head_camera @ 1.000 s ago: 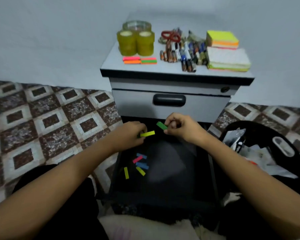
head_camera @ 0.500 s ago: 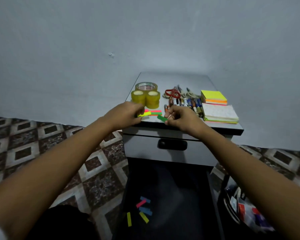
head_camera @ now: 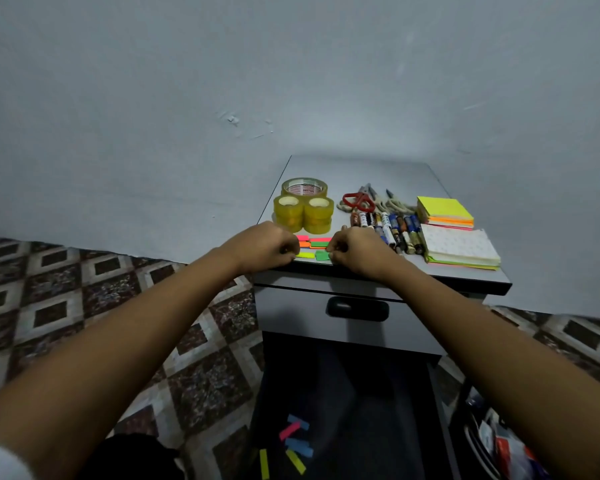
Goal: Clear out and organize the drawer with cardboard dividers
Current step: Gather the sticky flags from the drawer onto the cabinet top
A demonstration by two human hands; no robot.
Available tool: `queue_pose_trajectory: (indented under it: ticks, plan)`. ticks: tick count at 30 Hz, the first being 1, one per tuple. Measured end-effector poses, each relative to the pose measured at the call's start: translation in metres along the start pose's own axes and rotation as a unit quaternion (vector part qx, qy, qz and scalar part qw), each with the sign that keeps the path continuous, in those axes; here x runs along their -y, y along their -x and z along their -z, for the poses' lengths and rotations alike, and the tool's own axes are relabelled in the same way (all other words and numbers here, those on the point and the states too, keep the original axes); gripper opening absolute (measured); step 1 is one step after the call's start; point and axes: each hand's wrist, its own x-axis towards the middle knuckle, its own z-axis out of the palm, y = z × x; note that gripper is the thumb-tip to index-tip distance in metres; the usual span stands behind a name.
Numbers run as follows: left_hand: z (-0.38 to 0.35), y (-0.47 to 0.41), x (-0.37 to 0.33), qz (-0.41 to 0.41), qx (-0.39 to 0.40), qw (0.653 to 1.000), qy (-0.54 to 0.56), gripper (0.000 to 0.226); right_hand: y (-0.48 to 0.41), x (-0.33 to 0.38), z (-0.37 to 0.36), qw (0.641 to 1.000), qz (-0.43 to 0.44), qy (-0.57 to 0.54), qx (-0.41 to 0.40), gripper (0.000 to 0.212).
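Drawer point(head_camera: 378, 403): loose coloured strips point(head_camera: 296, 441) are contained. Yellow strip point(head_camera: 306, 255) is pinched by left hand point(head_camera: 267, 245); green strip point(head_camera: 322, 255) by right hand point(head_camera: 357, 251).

Cabinet top point(head_camera: 361, 171): grey, bare toward the wall.
Left: three tape rolls point(head_camera: 303, 211), touching.
Middle: scissors point(head_camera: 358, 200) behind a row of batteries point(head_camera: 392, 226).
Right: two note pads point(head_camera: 444, 211).
Front edge: coloured strips point(head_camera: 317, 242), with a yellow strip point(head_camera: 306, 255) beside a green strip point(head_camera: 322, 255).

Single head view, looking forward-down over cabinet top point(head_camera: 361, 168), close.
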Motion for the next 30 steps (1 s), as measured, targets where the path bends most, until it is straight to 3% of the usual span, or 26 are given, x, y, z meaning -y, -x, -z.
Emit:
queue_pose_trajectory:
  ticks: [10,15,30]
  plan:
    - [-0.009,0.011,0.008,0.043,-0.056,0.996,0.047,0.028,0.003,-0.003,-0.007,0.99,0.053,0.131,-0.022,0.034]
    - [-0.012,0.012,0.012,0.069,-0.061,0.993,0.069,0.022,0.004,-0.001,-0.003,0.99,0.056,0.128,0.009,0.029]
    - [-0.016,0.03,0.02,0.11,-0.115,0.985,0.06,0.024,0.004,0.011,-0.007,0.986,0.097,0.131,-0.037,0.033]
